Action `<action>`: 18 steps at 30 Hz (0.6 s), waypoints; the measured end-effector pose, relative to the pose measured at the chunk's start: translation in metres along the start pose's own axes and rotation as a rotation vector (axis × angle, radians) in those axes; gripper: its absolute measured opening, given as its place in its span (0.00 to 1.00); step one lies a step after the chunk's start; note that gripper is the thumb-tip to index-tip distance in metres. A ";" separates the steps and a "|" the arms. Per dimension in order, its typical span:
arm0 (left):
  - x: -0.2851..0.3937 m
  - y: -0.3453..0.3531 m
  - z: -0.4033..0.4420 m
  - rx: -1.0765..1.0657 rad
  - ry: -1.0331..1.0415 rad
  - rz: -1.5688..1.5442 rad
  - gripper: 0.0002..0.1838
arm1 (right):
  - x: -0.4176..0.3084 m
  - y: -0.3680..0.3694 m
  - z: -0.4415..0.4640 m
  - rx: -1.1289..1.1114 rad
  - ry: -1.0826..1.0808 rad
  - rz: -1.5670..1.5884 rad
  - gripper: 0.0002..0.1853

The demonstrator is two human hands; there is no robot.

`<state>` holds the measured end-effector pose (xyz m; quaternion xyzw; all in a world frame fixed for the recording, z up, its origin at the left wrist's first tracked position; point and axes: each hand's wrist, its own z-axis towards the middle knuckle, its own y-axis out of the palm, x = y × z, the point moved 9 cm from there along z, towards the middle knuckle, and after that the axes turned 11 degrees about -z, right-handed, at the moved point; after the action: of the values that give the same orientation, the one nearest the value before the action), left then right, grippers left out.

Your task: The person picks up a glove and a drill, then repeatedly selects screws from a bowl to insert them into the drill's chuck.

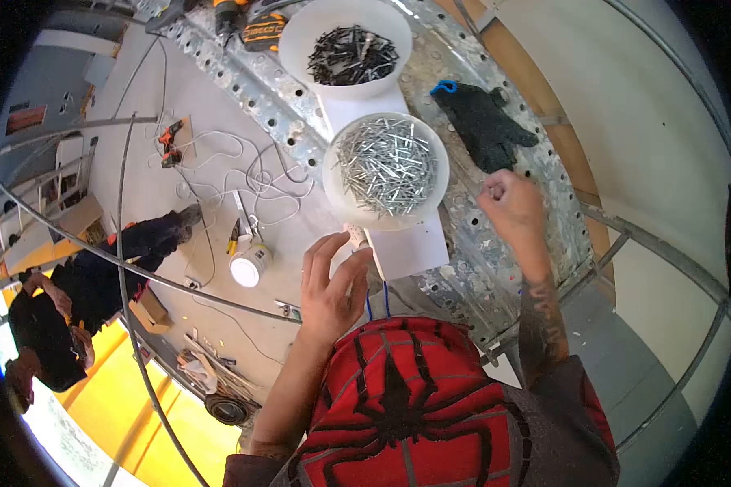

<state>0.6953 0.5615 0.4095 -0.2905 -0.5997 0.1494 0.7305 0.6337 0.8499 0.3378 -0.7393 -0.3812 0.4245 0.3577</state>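
Left hand [333, 288]: fingers bent and apart, bowl [382, 223] of rivets [388, 162] just ahead!
Right hand [512, 207]: fingers curled in together, contents I can't tell, dark glove [483, 122] just beyond!

Silver pins [388, 166]: jumbled heap in your bowl
White bowl [349, 204]: upright before you
Black glove [481, 122]: lying right of bowl

One head-worn camera faces steeply down, close above the perforated metal platform [481, 243].
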 end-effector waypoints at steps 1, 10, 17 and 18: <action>-0.006 -0.003 -0.004 0.009 -0.011 0.003 0.19 | -0.011 -0.009 -0.002 -0.008 -0.011 -0.005 0.09; -0.045 -0.004 -0.006 0.084 -0.293 -0.391 0.22 | -0.165 -0.035 -0.015 0.185 -0.628 0.011 0.14; -0.073 0.043 0.009 0.025 -0.718 -0.791 0.32 | -0.199 0.026 -0.011 0.095 -0.693 -0.403 0.30; -0.072 0.050 0.013 0.034 -0.716 -0.858 0.32 | -0.200 0.030 -0.008 0.075 -0.648 -0.437 0.31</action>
<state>0.6723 0.5626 0.3240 0.0601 -0.8724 -0.0624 0.4811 0.5790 0.6607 0.3861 -0.4548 -0.6071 0.5634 0.3273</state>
